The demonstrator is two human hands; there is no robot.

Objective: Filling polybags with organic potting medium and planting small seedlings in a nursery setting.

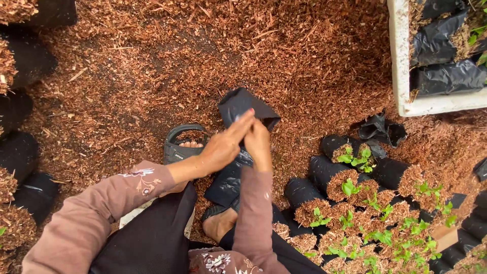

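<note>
Both my hands are raised together over a floor of brown wood shavings. My left hand [225,144] and my right hand [258,144] pinch the edge of an empty black plastic nursery bag [243,104], which sticks up above my fingers. More black plastic [228,177] hangs below my hands over my lap. I wear pink-brown sleeves with flower embroidery.
My sandalled feet [183,144] rest on the shavings. Several filled black bags with green seedlings [355,203] lie at the lower right. A white box [401,61] holding black bags stands at the top right. Filled bags [20,152] line the left edge.
</note>
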